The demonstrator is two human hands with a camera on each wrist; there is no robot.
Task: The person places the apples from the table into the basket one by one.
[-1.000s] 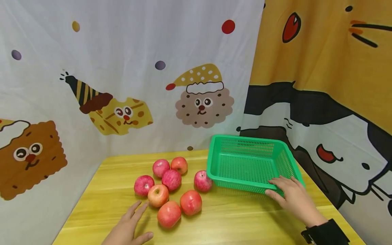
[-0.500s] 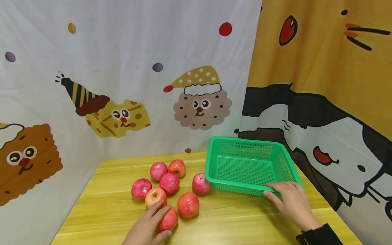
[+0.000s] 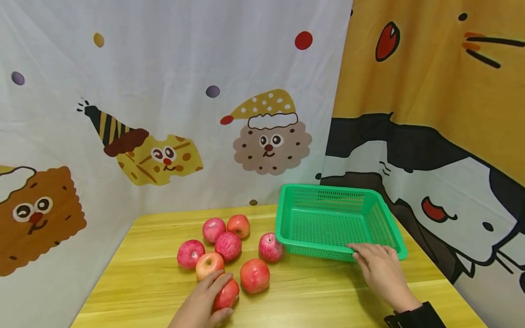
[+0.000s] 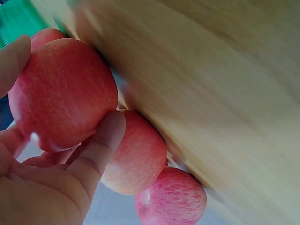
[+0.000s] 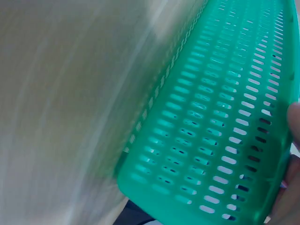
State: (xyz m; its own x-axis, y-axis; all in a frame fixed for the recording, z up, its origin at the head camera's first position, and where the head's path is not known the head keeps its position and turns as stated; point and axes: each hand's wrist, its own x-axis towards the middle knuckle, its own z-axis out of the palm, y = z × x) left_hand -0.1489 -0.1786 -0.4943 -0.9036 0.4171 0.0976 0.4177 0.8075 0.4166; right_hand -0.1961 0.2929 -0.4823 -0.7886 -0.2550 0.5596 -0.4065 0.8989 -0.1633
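My left hand [image 3: 202, 301] holds a red apple [image 3: 227, 294] at the near side of a loose group. In the left wrist view, the thumb and fingers curl around this apple [image 4: 63, 93], with a paler apple [image 4: 136, 154] close behind. My right hand [image 3: 379, 271] grips the near rim of a green plastic basket [image 3: 316, 251], fingers over the edge and thumb outside. The right wrist view shows the slotted basket wall [image 5: 206, 126] and only part of that hand at the right edge. No apples lie inside the basket.
Several more apples lie on the yellow wooden table [image 3: 135, 259], among them a red apple [image 3: 255, 276] to the right of the held one and a pink apple [image 3: 271, 247] beside the basket's left corner. A printed curtain [image 3: 176, 68] hangs behind the table.
My left hand has moved right from the table beside the apples and taken hold of the nearest apple. The right hand has shifted slightly left along the basket rim.
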